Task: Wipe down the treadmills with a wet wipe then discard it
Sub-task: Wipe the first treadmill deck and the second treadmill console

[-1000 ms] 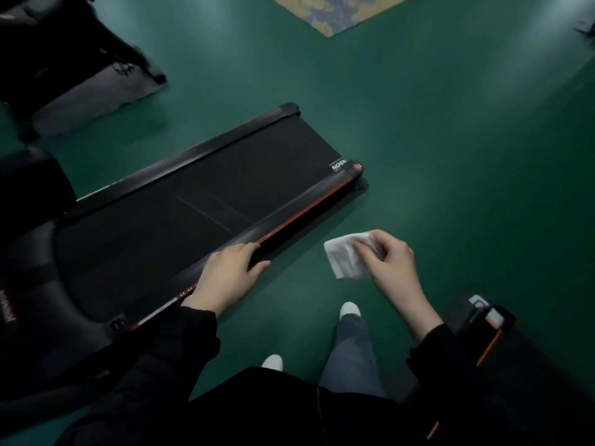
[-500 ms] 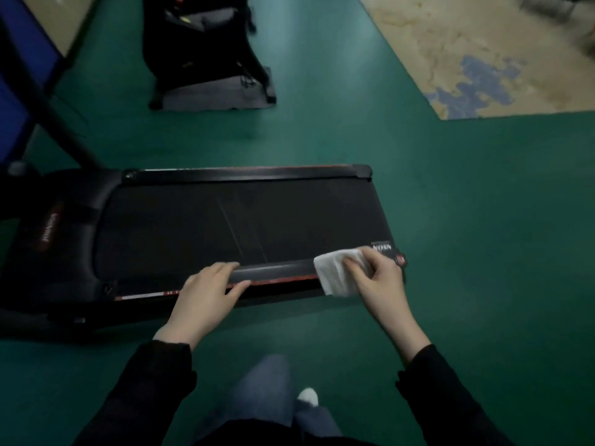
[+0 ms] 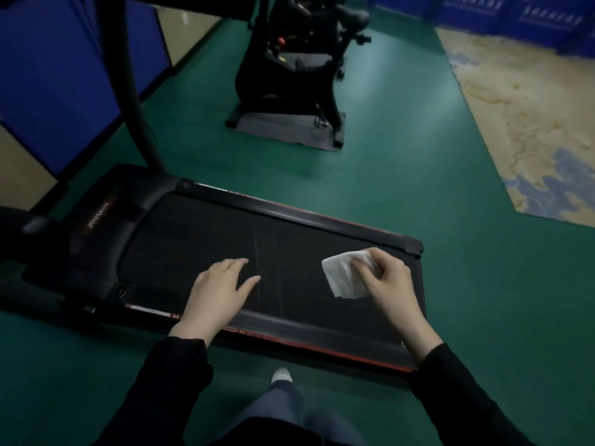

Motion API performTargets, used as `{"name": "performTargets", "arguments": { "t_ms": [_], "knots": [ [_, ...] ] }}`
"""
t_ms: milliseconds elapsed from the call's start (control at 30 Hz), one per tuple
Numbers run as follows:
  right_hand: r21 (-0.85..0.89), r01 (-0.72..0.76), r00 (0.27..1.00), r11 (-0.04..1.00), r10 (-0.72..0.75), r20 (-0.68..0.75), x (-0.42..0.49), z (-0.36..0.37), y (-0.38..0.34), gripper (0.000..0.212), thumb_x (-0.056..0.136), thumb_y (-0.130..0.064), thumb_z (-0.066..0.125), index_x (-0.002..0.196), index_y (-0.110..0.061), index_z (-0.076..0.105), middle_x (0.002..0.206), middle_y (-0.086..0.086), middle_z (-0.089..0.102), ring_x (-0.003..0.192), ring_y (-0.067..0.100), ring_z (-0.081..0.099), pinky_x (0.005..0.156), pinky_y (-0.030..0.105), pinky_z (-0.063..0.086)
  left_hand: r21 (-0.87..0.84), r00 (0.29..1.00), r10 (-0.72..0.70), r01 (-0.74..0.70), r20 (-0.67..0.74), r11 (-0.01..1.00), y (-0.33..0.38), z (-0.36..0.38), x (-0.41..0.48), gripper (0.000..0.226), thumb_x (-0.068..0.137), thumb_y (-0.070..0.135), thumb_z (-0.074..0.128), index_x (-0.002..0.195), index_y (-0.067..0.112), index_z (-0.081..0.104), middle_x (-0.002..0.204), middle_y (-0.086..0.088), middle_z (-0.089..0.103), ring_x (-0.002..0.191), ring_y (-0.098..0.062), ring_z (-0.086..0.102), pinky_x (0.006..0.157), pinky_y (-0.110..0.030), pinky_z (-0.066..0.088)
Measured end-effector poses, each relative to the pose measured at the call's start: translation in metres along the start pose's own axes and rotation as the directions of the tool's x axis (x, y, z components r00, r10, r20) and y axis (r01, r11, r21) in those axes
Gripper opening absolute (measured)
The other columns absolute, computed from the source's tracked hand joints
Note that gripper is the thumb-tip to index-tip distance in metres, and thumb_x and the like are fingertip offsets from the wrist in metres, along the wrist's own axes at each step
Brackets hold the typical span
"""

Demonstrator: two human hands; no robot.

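A black treadmill (image 3: 180, 239) with red-trimmed side rails lies across the green floor in front of me. My right hand (image 3: 389, 284) pinches a white wet wipe (image 3: 343, 275) and holds it over the belt near the treadmill's rear end. My left hand (image 3: 219, 291) rests flat on the belt near the middle, fingers spread, holding nothing. The treadmill's upright post (image 3: 135, 101) rises at the left.
A black exercise bike (image 3: 296, 69) stands on a grey mat (image 3: 283, 128) beyond the treadmill. Blue panels (image 3: 54, 78) line the left wall. A tan and blue floor patch (image 3: 528, 130) lies at the right. My leg and white shoe tip (image 3: 281, 376) are below.
My right hand has carried the wipe from the near side rail onto the belt. My left hand has shifted from the rail onto the belt. The view has tilted up.
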State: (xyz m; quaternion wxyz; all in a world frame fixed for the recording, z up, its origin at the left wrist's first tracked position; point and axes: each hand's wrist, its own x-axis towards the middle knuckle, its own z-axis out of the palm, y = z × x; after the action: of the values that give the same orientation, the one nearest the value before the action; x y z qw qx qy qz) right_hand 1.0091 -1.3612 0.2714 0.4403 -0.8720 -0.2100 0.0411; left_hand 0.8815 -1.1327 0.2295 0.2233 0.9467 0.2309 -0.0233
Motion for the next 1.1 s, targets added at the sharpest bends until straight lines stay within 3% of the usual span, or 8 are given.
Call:
{"name": "performTargets", "arguments": {
  "t_ms": [300,400,467,567,700,900,1100],
  "knots": [
    [0.061,0.121,0.985,0.991,-0.127,0.114,0.101,0.025,-0.020,0.017,0.084,-0.009,0.061,0.068,-0.014,0.060,0.055,-0.009,0.053,0.054,0.001,0.044,0.052,0.012,0.033,0.035,0.990,-0.134,0.136,-0.043,0.990,-0.004,-0.021,0.053,0.054,0.092,0.049,0.040,0.136,0.017,0.042,0.138,0.001,0.049,0.128,-0.017,0.042,0.105,-0.036,0.033],
    [0.088,0.142,0.975,0.986,-0.154,0.159,0.127,0.036,-0.023,0.016,0.084,-0.007,0.059,0.069,-0.010,0.060,0.057,0.001,0.058,0.055,0.003,0.045,0.052,0.019,0.035,0.009,0.978,-0.198,0.199,-0.069,0.980,-0.011,-0.025,0.062,0.053,0.092,0.048,0.041,0.135,0.016,0.044,0.136,-0.001,0.051,0.127,-0.018,0.043,0.104,-0.036,0.034],
    [0.095,0.148,0.971,0.984,-0.163,0.175,0.149,0.043,-0.026,0.022,0.084,-0.006,0.059,0.063,-0.011,0.055,0.053,0.004,0.051,0.052,0.003,0.039,0.049,0.017,0.031,-0.017,0.967,-0.241,0.240,-0.087,0.971,-0.014,-0.028,0.070,0.053,0.092,0.048,0.042,0.134,0.016,0.045,0.135,-0.002,0.052,0.127,-0.018,0.043,0.104,-0.037,0.034],
    [0.111,0.186,0.958,0.976,-0.206,0.198,0.187,0.056,-0.035,0.036,0.083,-0.003,0.059,0.054,-0.015,0.042,0.049,-0.008,0.034,0.046,0.003,0.033,0.044,0.014,0.028,-0.026,0.948,-0.299,0.298,-0.111,0.954,-0.017,-0.032,0.091,0.053,0.092,0.048,0.043,0.134,0.016,0.045,0.136,-0.001,0.051,0.127,-0.019,0.043,0.104,-0.037,0.033],
    [0.165,0.226,0.927,0.960,-0.264,0.267,0.248,0.081,-0.049,0.047,0.082,-0.003,0.058,0.049,-0.026,0.033,0.041,-0.009,0.035,0.045,0.001,0.034,0.044,0.013,0.028,-0.027,0.918,-0.373,0.373,-0.135,0.928,-0.019,-0.041,0.132,0.054,0.092,0.049,0.042,0.134,0.017,0.044,0.136,0.000,0.051,0.127,-0.017,0.043,0.104,-0.036,0.032],
    [0.248,0.248,0.845,0.936,-0.334,0.416,0.362,0.106,-0.083,0.038,0.084,-0.008,0.058,0.053,-0.022,0.040,0.046,-0.010,0.036,0.047,0.003,0.036,0.046,0.014,0.028,-0.095,0.830,-0.532,0.524,-0.168,0.847,-0.009,-0.081,0.202,0.054,0.091,0.050,0.042,0.134,0.018,0.044,0.137,0.000,0.050,0.126,-0.018,0.044,0.105,-0.036,0.033],
    [0.297,0.242,0.688,0.924,-0.380,0.619,0.463,0.095,-0.161,0.021,0.084,-0.014,0.057,0.064,-0.013,0.056,0.053,-0.010,0.048,0.050,0.001,0.041,0.046,0.013,0.032,-0.240,0.648,-0.727,0.687,-0.224,0.686,0.022,-0.170,0.246,0.054,0.090,0.050,0.043,0.134,0.018,0.046,0.137,-0.001,0.050,0.126,-0.019,0.044,0.105,-0.035,0.034]
  ]
}}
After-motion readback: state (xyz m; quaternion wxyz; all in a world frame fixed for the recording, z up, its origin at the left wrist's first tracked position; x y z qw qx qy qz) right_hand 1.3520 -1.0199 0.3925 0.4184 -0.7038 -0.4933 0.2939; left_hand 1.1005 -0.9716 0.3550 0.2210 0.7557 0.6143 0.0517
